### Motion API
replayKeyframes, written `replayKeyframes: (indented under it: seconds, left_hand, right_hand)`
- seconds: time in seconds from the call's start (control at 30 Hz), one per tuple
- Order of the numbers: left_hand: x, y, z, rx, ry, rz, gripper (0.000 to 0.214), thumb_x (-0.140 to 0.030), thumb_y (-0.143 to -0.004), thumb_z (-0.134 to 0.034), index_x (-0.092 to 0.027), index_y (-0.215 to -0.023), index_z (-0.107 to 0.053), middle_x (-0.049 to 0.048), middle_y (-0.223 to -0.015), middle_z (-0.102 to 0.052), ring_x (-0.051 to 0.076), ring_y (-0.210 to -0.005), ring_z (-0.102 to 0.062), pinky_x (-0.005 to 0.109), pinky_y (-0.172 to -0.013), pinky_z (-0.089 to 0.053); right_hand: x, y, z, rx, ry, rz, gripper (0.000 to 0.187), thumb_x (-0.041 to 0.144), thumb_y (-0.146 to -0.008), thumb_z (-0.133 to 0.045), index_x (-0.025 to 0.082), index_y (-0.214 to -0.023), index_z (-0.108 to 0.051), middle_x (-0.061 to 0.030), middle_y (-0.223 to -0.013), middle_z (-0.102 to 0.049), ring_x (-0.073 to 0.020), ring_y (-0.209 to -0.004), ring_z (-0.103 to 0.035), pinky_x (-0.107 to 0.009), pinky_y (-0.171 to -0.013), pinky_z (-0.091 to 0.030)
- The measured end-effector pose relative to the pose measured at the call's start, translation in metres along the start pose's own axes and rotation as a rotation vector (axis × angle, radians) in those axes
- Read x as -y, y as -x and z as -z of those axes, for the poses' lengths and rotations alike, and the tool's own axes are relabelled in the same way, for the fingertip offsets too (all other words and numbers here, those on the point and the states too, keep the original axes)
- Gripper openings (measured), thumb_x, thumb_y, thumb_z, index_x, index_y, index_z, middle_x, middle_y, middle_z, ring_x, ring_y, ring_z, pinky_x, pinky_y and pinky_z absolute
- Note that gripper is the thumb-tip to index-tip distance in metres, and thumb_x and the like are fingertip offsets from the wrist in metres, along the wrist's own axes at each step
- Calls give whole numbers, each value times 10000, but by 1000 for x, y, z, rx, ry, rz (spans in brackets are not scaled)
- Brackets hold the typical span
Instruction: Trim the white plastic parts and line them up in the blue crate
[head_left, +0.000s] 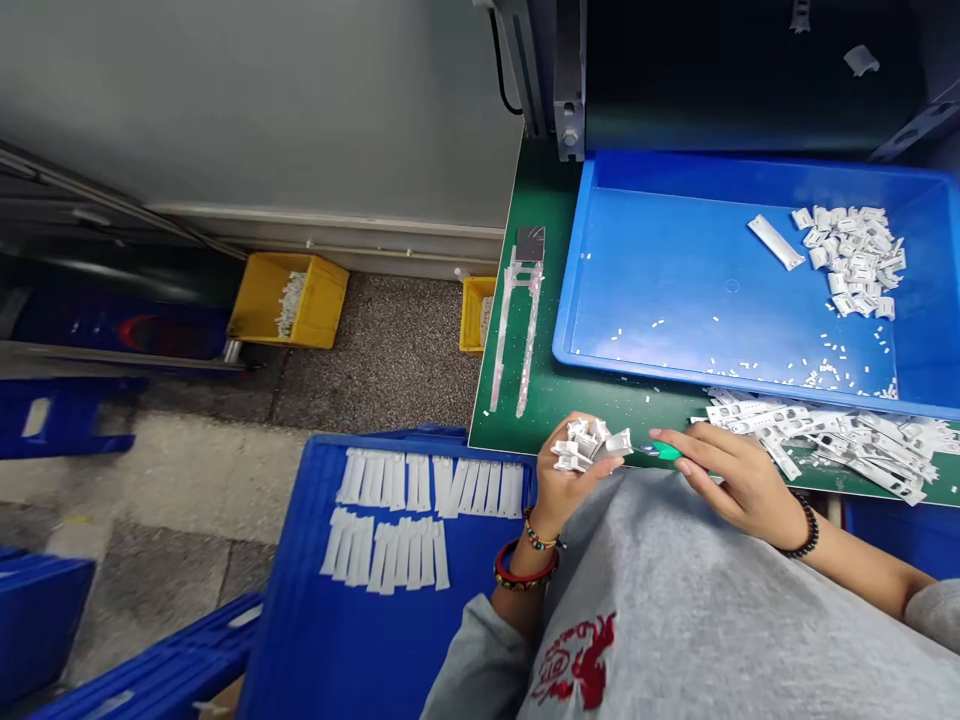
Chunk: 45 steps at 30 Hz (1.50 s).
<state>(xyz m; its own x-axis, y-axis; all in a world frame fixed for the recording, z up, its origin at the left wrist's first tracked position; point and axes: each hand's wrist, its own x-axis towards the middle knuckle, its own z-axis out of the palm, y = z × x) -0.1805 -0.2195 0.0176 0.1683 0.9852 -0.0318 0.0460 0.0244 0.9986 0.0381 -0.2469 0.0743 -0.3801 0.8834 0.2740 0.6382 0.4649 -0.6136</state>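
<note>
My left hand (574,470) grips a small cluster of white moulded plastic parts (589,445) above the edge of a green workbench mat (592,400). My right hand (739,480) pinches a small green-handled cutter (666,451), whose tip sits close to that cluster, and the blade is hidden by my fingers. Just beyond my right hand, a heap of white plastic runners with parts attached (821,438) lies on the mat. A blue plastic tray (720,280) holds a pile of small white parts (851,260), a white strip (776,242) and scattered white bits.
A blue crate (300,620) to the left holds rows of white strips (427,485). A clear, frame-shaped piece (517,325) lies on the mat. Yellow bins (289,300) stand on the floor beyond the bench edge. A metal post (570,90) rises behind the mat.
</note>
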Motion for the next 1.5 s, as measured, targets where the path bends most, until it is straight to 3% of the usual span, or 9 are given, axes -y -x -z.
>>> replayKeyframes:
  seconds: [0.2, 0.37, 0.63, 0.87, 0.97, 1.03, 1.23, 1.37, 1.5]
  left_hand:
    - [8, 6, 2, 0, -11, -58, 270, -426, -796, -760, -188, -845, -642, 35, -862, -649, 153, -741, -613, 304, -701, -511]
    - [6, 7, 1, 10, 20, -81, 249, -405, -796, -769, -192, -850, -651, 36, -868, -660, 151, -734, -619, 307, -696, -514]
    - [0, 12, -4, -28, 29, -139, 243, -401, -804, -768, -208, -863, -633, 21, -847, -659, 141, -734, -617, 291, -683, -499]
    - [-8, 22, -4, -1, 7, -161, 236, -430, -854, -717, -218, -898, -625, 25, -857, -649, 143, -727, -617, 298, -659, -514]
    - [-13, 25, -1, 21, 19, -272, 244, -438, -855, -716, -222, -924, -625, 18, -846, -663, 146, -717, -628, 296, -645, -522]
    - [-15, 26, 0, 42, 11, -300, 243, -439, -845, -728, -229, -916, -630, 15, -837, -671, 152, -714, -640, 300, -641, -531]
    - [-15, 23, 0, -2, -57, -375, 241, -403, -853, -729, -205, -945, -627, 22, -849, -661, 146, -743, -641, 293, -667, -535]
    - [-15, 21, -1, -1, -84, -443, 210, -359, -873, -719, -192, -957, -626, 31, -849, -651, 133, -760, -640, 279, -680, -543]
    - [-15, 21, -2, 8, -44, -423, 208, -351, -860, -734, -205, -952, -617, 24, -847, -646, 131, -748, -637, 283, -662, -544]
  right_hand:
    - [2, -4, 1, 52, -30, -4, 307, 196, -1016, -455, 166, -1273, -620, -37, -819, -640, -130, -646, -595, -244, -560, -495]
    - [4, -3, 2, 22, -94, -6, 321, 181, -1010, -462, 180, -1289, -620, -37, -825, -649, -135, -658, -619, -244, -567, -508]
    - [2, -6, 9, 84, -107, 21, 334, 225, -1027, -465, 206, -1329, -605, -40, -844, -641, -133, -679, -610, -251, -587, -518]
    - [1, 0, 8, -37, 87, 79, 402, 206, -973, -583, 256, -1372, -590, -51, -879, -659, -155, -675, -589, -285, -580, -488]
    - [-6, 0, 10, -80, 228, 3, 414, 191, -949, -618, 271, -1355, -612, -54, -871, -663, -173, -698, -606, -299, -588, -483]
    - [-5, -2, 16, -100, 205, -66, 388, 184, -950, -614, 263, -1330, -632, -54, -866, -661, -171, -712, -615, -296, -600, -492]
    - [19, -9, 36, 113, -109, -14, 314, 217, -984, -556, 247, -1276, -666, -45, -870, -682, -143, -678, -628, -268, -584, -509]
    - [18, -8, 33, 157, -124, 4, 310, 252, -992, -546, 271, -1278, -665, -38, -897, -695, -142, -678, -635, -270, -588, -517]
    - [4, -6, 26, 126, 46, -67, 278, 286, -995, -542, 241, -1233, -680, -43, -872, -694, -162, -717, -653, -285, -637, -527]
